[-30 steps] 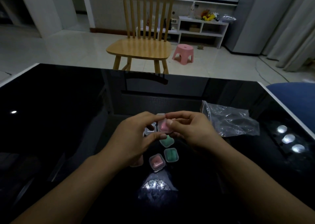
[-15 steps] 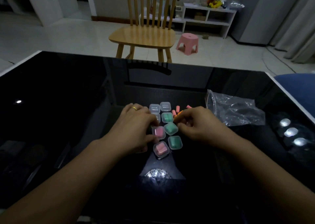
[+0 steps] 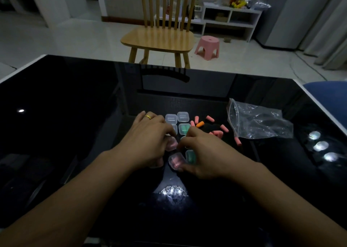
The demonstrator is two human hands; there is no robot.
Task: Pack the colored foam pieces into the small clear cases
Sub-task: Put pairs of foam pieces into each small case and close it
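No writing or label can be read on anything here. Your cases sit in a tight cluster at frame centre on the black table (image 3: 75, 134). Each is a small, clear, rounded square lying flat with its lid up. Two empty cases (image 3: 176, 117) lie side by side at the top of the cluster. Just below them is a green-filled case (image 3: 184, 128). A pink-filled case (image 3: 176, 161) lies nearest you, turned slightly so that a corner points down the frame.

Your left hand (image 3: 148, 139), with a gold ring (image 3: 148, 117) on it, covers the cluster's left side. Its curled fingers pinch another pink case (image 3: 171, 143) against the table. Your right hand (image 3: 202, 152) lies over the cluster's right side with fingers bent onto the cases, half hiding a second green case (image 3: 190, 155). I cannot tell whether it grips one.

The loose foam pieces (image 3: 216, 128) are short, rounded plugs. They are scattered right of the cluster, their long axes pointing every way. Most are pink and one is an orange piece (image 3: 200, 124). A crumpled clear bag (image 3: 259, 122) lies right of them.
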